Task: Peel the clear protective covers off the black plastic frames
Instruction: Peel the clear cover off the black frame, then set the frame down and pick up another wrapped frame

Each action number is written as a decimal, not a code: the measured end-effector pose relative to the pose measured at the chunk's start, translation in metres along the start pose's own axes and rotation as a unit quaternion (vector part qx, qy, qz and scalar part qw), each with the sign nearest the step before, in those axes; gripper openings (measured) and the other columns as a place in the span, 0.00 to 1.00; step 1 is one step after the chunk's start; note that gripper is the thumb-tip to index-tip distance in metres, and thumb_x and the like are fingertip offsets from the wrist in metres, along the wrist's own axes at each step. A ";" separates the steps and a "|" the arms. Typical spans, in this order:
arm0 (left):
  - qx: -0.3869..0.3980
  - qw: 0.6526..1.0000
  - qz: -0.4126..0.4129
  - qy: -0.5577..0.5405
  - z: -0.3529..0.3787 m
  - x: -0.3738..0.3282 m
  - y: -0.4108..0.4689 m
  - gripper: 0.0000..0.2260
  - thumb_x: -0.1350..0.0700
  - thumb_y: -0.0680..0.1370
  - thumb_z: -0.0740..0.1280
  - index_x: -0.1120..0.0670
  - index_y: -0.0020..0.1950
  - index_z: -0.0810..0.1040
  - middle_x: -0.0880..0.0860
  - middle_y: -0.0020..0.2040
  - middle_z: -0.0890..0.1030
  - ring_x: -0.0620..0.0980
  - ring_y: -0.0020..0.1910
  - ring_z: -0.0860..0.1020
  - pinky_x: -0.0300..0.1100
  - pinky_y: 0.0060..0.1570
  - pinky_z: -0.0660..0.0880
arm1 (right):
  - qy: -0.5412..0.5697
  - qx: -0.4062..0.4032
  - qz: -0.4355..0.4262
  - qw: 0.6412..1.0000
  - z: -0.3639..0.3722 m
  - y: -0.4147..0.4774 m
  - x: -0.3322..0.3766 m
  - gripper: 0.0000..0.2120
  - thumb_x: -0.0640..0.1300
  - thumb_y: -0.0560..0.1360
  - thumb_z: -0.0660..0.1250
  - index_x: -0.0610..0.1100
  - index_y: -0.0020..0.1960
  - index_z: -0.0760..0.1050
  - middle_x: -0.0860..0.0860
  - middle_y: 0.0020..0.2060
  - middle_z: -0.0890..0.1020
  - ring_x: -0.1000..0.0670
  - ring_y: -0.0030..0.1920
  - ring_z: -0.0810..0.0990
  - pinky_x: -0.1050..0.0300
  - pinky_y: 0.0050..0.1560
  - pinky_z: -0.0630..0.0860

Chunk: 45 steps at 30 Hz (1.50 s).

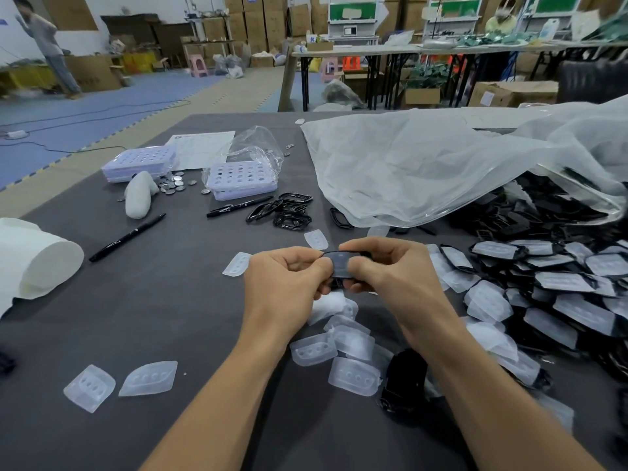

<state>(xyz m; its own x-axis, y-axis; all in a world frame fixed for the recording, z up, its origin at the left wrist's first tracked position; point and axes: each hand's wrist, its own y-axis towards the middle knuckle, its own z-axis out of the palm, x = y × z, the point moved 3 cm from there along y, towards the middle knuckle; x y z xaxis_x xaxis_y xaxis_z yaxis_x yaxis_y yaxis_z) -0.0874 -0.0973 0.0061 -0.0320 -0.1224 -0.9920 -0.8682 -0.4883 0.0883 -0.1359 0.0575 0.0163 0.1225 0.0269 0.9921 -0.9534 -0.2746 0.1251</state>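
- The left hand (289,277) and the right hand (384,266) meet above the middle of the grey table (163,317), both with fingers curled and pinching one black frame (341,263) between them, each thumb pressed on its top face
- Whether that frame's clear cover is lifted at an edge or sits fully in place is too small to tell; I judge this piece to be in the middle of peeling
- Done so far: a small cluster of bare frames (293,214) lies beyond the hands, near a black marker (239,206)
- Loose peeled covers (314,350) lie scattered under and around the wrists, with two more (90,387) well apart at the near left
- Left to do: a large heap of covered frames (557,280) lies to the right, spilling from under a big translucent bag (441,164), each still showing its milky cover
- The heap far outnumbers the bare cluster, so the task looks to be in its early part, with most of the work ahead
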 end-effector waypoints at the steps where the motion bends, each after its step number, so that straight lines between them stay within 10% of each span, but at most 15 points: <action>1: 0.008 1.000 0.009 0.010 0.000 0.000 -0.001 0.03 0.56 0.72 0.77 0.51 0.45 0.88 0.53 0.31 0.85 0.46 0.28 0.79 0.39 0.32 0.76 | -0.016 0.001 -0.012 1.000 0.001 0.000 0.000 0.15 0.30 0.71 0.70 0.49 0.44 0.87 0.43 0.34 0.86 0.49 0.32 0.80 0.56 0.36 0.81; 8: 0.039 0.999 0.016 0.033 0.004 -0.002 0.000 0.09 0.65 0.73 0.76 0.52 0.44 0.89 0.56 0.30 0.84 0.47 0.26 0.77 0.38 0.31 0.75 | -0.031 0.030 0.024 0.999 0.002 0.001 -0.001 0.25 0.24 0.69 0.59 0.47 0.43 0.88 0.45 0.38 0.88 0.45 0.35 0.84 0.56 0.37 0.82; 15: 0.047 0.997 -0.045 -0.042 0.006 0.002 -0.003 0.08 0.63 0.69 0.78 0.52 0.43 0.89 0.55 0.29 0.81 0.48 0.26 0.73 0.37 0.28 0.72 | -0.393 0.032 -0.129 0.910 0.008 -0.016 0.023 0.23 0.40 0.66 0.74 0.62 0.56 0.84 0.59 0.44 0.87 0.57 0.46 0.82 0.61 0.51 0.78; 23: 0.008 0.971 0.090 0.220 0.014 -0.001 -0.021 0.09 0.51 0.76 0.72 0.39 0.37 0.86 0.36 0.33 0.83 0.34 0.35 0.81 0.35 0.38 0.75 | -0.417 -0.038 -0.001 0.908 -0.080 -0.020 0.040 0.17 0.42 0.69 0.77 0.54 0.56 0.86 0.58 0.51 0.88 0.60 0.50 0.83 0.66 0.55 0.76; 34: 0.066 0.880 0.211 0.421 0.039 0.004 -0.030 0.08 0.48 0.72 0.75 0.40 0.51 0.86 0.36 0.43 0.77 0.42 0.49 0.68 0.39 0.53 0.67 | -0.616 -0.077 0.166 0.766 -0.229 -0.005 0.071 0.14 0.44 0.68 0.79 0.51 0.54 0.86 0.61 0.33 0.78 0.54 0.41 0.81 0.62 0.44 0.75; 40: 0.087 0.885 0.203 0.409 0.040 0.009 -0.025 0.06 0.53 0.75 0.74 0.40 0.48 0.86 0.36 0.39 0.76 0.42 0.47 0.71 0.41 0.49 0.68 | -0.559 -0.104 0.094 0.817 -0.210 0.011 0.061 0.14 0.41 0.72 0.74 0.51 0.56 0.86 0.57 0.40 0.83 0.57 0.39 0.80 0.68 0.41 0.73; 45: 0.006 0.858 0.218 0.465 0.030 0.005 -0.025 0.02 0.49 0.74 0.76 0.42 0.45 0.87 0.39 0.45 0.83 0.46 0.48 0.78 0.42 0.44 0.68 | -0.527 -0.072 0.083 0.843 -0.173 0.049 0.041 0.14 0.37 0.76 0.67 0.49 0.56 0.85 0.50 0.56 0.86 0.47 0.60 0.81 0.57 0.64 0.75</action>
<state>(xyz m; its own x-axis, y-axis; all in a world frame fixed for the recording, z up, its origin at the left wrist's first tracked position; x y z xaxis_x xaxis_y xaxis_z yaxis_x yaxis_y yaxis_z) -0.0805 -0.0599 -0.0036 0.0488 -0.9303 -0.3636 -0.8788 -0.2130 0.4270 -0.2252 0.2113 0.0644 0.0891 -0.8895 0.4481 -0.9958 -0.0697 0.0596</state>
